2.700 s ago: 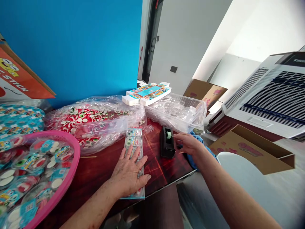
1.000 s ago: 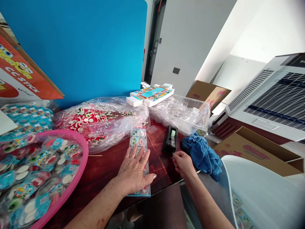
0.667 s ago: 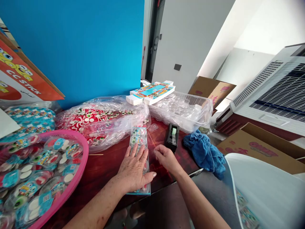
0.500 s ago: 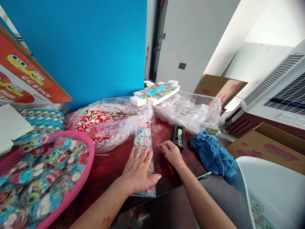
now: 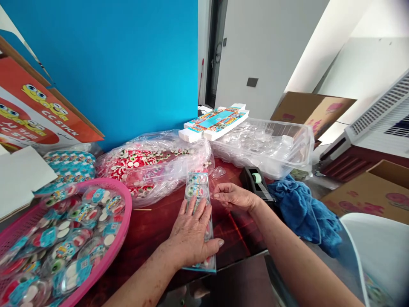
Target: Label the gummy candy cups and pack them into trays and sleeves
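My left hand (image 5: 194,232) lies flat with spread fingers on a long, narrow clear-topped pack (image 5: 197,190) with blue edges, holding round eyeball and lip-shaped sweets. The pack's middle is hidden under the palm. Just right of its upper part, my right hand (image 5: 234,196) is pinched, thumb against fingers; whatever is between the tips is too small to make out. Behind that hand stands a black tape dispenser (image 5: 251,177) with a pale green roll.
At left stands a pink basket (image 5: 128,209) of filled clear packs. Behind lies a plastic bag (image 5: 153,157) of red and white sweets. A clear bin (image 5: 300,136) of empty shells, a printed flat box (image 5: 217,121) and a blue cloth (image 5: 303,209) are at right.
My right hand has moved from in front of the tape dispenser leftward to the pack's edge, still pinched. My left hand stays flat on the pack. The view has shifted a little.
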Tool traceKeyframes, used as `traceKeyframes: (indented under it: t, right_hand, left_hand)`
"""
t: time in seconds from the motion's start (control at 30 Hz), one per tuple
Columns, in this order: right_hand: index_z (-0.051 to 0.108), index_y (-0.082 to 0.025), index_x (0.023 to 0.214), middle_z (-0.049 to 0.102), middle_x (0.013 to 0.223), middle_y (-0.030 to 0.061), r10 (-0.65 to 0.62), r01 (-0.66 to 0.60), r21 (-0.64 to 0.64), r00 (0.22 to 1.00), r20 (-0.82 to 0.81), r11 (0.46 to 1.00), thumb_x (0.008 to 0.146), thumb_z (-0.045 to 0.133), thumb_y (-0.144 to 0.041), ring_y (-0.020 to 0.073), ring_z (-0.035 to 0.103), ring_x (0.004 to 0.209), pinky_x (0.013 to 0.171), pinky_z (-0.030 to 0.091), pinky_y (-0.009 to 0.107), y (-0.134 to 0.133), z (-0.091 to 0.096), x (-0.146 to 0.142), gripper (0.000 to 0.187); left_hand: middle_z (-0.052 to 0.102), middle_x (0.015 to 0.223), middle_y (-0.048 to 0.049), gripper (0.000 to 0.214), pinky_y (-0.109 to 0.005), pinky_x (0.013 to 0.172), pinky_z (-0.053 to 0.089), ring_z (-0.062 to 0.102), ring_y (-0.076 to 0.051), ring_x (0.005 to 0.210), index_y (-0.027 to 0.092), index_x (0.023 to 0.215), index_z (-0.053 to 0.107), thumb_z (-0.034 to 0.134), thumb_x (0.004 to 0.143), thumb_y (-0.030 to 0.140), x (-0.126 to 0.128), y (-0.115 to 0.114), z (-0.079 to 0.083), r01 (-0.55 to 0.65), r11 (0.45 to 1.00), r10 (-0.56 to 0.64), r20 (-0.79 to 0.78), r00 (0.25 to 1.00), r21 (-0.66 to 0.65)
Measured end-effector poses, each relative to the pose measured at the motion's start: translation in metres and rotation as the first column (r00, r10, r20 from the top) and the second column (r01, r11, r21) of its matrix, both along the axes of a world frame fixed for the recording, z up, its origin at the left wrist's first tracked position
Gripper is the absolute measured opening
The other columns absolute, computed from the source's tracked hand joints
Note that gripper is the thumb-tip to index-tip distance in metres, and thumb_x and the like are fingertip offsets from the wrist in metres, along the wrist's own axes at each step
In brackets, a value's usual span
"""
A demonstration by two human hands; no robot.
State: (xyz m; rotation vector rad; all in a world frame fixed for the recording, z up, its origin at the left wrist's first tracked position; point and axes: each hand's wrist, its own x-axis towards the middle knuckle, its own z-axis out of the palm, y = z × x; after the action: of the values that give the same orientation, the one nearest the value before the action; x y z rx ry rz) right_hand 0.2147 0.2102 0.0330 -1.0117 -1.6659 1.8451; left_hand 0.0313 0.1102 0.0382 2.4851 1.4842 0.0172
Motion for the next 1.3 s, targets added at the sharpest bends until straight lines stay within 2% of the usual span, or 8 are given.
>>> traceKeyframes:
  t: [0.2,0.37,0.67,0.8,0.93,1.03,1.17,1.3]
  right_hand:
    - [0.055,-0.015,0.059,0.04,0.042,-0.0087,0.166,-0.167,0.01,0.983,0.077,0.986,0.061,0.069,-0.04,0.0029,0.029,0.037,0.036,0.017,0.018,0.026,-0.004,-0.011,0.029]
    - [0.052,-0.015,0.053,0.036,0.038,-0.0097,0.217,-0.22,0.002,0.961,0.171,0.975,0.062,0.07,-0.035,0.0016,0.025,0.032,0.032,0.014,0.016,0.038,-0.006,-0.014,0.028]
    - [0.046,-0.018,0.07,0.05,0.049,-0.0068,0.226,-0.224,-0.035,0.969,0.095,0.974,0.056,0.067,-0.056,0.0063,0.044,0.039,0.04,0.038,0.02,0.032,-0.029,-0.005,0.045]
    - [0.043,-0.019,0.074,0.052,0.051,-0.0066,0.197,-0.201,0.008,0.969,0.146,0.98,0.054,0.068,-0.055,0.0074,0.046,0.04,0.039,0.036,0.02,0.035,-0.036,-0.005,0.048]
    - [0.045,-0.02,0.07,0.054,0.053,-0.0034,0.1,-0.135,0.094,0.945,0.312,0.986,0.062,0.065,-0.041,0.0111,0.05,0.043,0.039,0.032,0.02,0.037,-0.035,-0.013,0.031]
    - [0.046,-0.019,0.06,0.055,0.058,-0.0002,-0.098,-0.012,0.246,0.898,0.429,0.969,0.056,0.068,-0.022,0.0151,0.054,0.059,0.05,0.036,0.023,0.032,-0.032,-0.024,0.023]
    - [0.044,-0.019,0.06,0.054,0.067,0.0035,-0.427,0.213,0.45,0.784,0.45,0.867,0.06,0.062,-0.015,0.0201,0.053,0.076,0.062,0.036,0.028,0.022,-0.028,-0.031,0.019]
    - [0.044,-0.02,0.071,0.053,0.064,0.0009,-0.572,0.343,0.528,0.736,0.363,0.777,0.079,0.044,-0.028,0.0164,0.052,0.067,0.059,0.038,0.026,0.008,-0.031,-0.038,0.011]
  left_hand:
    - [-0.004,0.15,-0.0067,0.086,-0.052,0.108,0.007,0.002,-0.035,0.135,0.017,0.141,0.021,0.034,0.075,0.07,0.002,0.002,0.005,-0.002,1.0,0.001,-0.003,1.0,-0.017]
    - [0.008,0.15,-0.0084,0.093,-0.059,0.103,0.015,0.008,-0.039,0.133,0.017,0.137,0.029,0.046,0.065,0.073,0.004,0.011,0.013,0.045,0.996,-0.048,-0.043,0.998,-0.078]
    - [0.017,0.148,-0.0099,0.094,-0.057,0.104,0.011,0.007,-0.037,0.134,0.016,0.138,0.028,0.039,0.066,0.076,0.002,0.012,0.005,0.051,0.999,-0.051,-0.021,0.998,-0.017]
    - [0.021,0.147,-0.0104,0.094,-0.058,0.103,0.012,0.01,-0.037,0.133,0.015,0.137,0.03,0.04,0.066,0.076,0.002,0.011,0.003,0.047,0.999,-0.047,0.003,0.999,0.007]
    - [0.024,0.146,-0.0096,0.092,-0.058,0.103,0.014,0.014,-0.038,0.132,0.016,0.136,0.031,0.044,0.066,0.074,0.002,0.01,0.0,0.033,0.998,-0.034,0.023,0.999,0.048]
    - [0.027,0.145,-0.0101,0.091,-0.058,0.102,0.016,0.018,-0.039,0.131,0.017,0.135,0.034,0.046,0.065,0.073,0.002,0.01,-0.001,0.029,0.996,-0.032,0.03,0.999,0.08]
    - [0.029,0.144,-0.0112,0.092,-0.057,0.101,0.019,0.02,-0.039,0.13,0.015,0.133,0.036,0.045,0.064,0.075,0.001,0.009,-0.002,0.012,0.993,-0.015,0.032,0.999,0.116]
    - [0.034,0.142,-0.0107,0.089,-0.057,0.1,0.021,0.023,-0.039,0.129,0.015,0.13,0.041,0.048,0.063,0.073,0.001,0.007,-0.003,0.007,0.989,-0.015,0.057,0.998,0.149]
